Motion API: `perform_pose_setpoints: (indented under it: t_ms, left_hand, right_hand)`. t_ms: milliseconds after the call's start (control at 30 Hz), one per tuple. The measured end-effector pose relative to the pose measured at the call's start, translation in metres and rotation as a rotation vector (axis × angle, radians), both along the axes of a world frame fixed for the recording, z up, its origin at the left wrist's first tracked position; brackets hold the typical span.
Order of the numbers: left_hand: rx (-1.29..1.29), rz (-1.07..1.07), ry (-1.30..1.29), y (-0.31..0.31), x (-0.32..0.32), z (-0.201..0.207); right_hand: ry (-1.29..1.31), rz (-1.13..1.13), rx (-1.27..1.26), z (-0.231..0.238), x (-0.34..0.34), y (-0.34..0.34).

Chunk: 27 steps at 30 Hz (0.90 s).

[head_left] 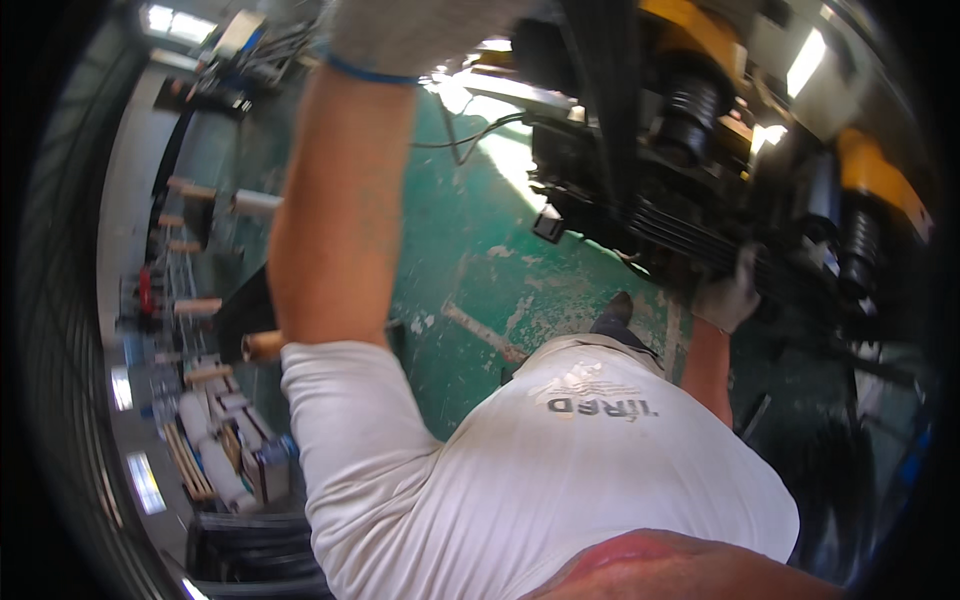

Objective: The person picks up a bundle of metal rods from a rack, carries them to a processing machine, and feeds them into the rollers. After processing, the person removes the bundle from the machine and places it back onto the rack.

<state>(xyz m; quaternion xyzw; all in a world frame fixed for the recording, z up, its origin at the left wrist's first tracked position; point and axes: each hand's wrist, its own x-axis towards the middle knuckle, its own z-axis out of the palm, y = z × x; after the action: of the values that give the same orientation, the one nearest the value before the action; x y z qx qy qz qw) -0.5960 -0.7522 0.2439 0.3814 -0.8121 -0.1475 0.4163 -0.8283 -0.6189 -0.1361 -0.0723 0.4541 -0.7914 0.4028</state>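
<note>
My left hand (420, 38), in a pale grey glove with a blue cuff, reaches up to the top edge of the view beside the machine. Its fingers are cut off or blurred, so their hold is hidden. Low on the right, my right hand (724, 302) wears a similar glove and is closed at the machine's black ribbed bars (690, 235). One digit points up along the bars; the others are mostly hidden in shadow. The dark machine (590, 160) has black ringed cylinders (688, 115) under yellow housings (700, 35).
A thin black cable (465, 140) hangs from the machine over the worn green floor (440, 270). On the left stand a rack with cardboard tubes (262, 346) and a pile of white and brown boxes (235, 440). Bright light falls on the floor beside the machine.
</note>
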Motion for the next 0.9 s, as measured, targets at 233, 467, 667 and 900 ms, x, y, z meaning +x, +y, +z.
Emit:
perform_pose_setpoints:
  t_ms: [233, 467, 667, 900]
  left_hand:
    - [0.343, 0.140, 0.573, 0.152, 0.158, -0.054]
    - [-0.113, 0.445, 0.926, 0.345, 0.284, -0.110]
    - [-0.437, 1.101, 0.937, 0.514, 0.277, -0.121]
    - [-0.997, 1.642, 0.856, 0.632, 0.220, -0.120]
  right_hand:
    - [1.870, -0.163, 0.041, -0.003, 0.037, 0.037]
    - [0.236, 0.636, -0.375, 0.007, 0.203, -0.008]
    - [0.243, 1.140, -0.395, 0.077, 0.386, -0.015]
    - [0.596, 1.516, -0.908, 0.228, 0.605, 0.096]
